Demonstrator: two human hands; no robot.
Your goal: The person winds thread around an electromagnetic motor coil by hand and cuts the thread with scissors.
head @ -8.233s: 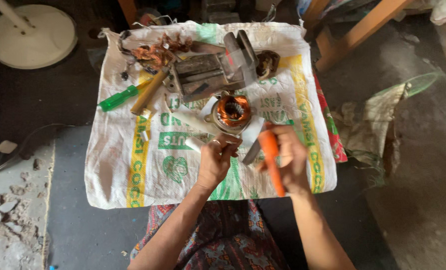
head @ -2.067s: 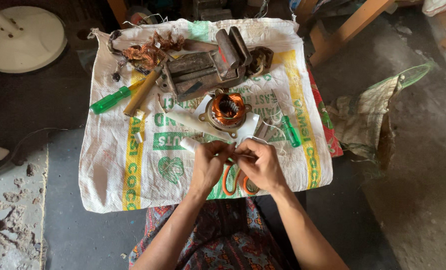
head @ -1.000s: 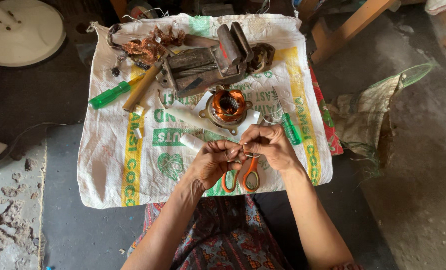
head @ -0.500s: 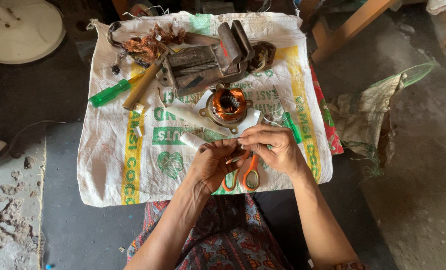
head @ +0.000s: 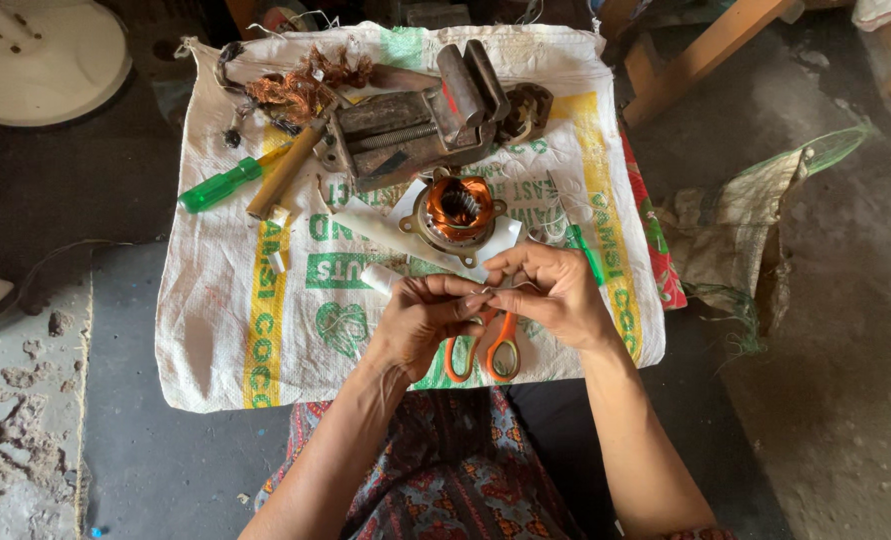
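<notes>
- Hands meet at lower centre of the frame: left hand (head: 417, 318) and right hand (head: 555, 292), fingertips pinched together on something fine, probably a thin wire (head: 493, 291), too small to make out surely.
- Wire of that kind likely handles light and limp, kinks easily; best taken close to its end.
- Orange-handled scissors (head: 485, 348) lie on the white woven sack (head: 225, 330), just under the hands.
- Copper-wound stator (head: 453, 210) sits above them; grey vise (head: 415, 125) and green-handled screwdriver (head: 220, 186) toward the upper left.
</notes>
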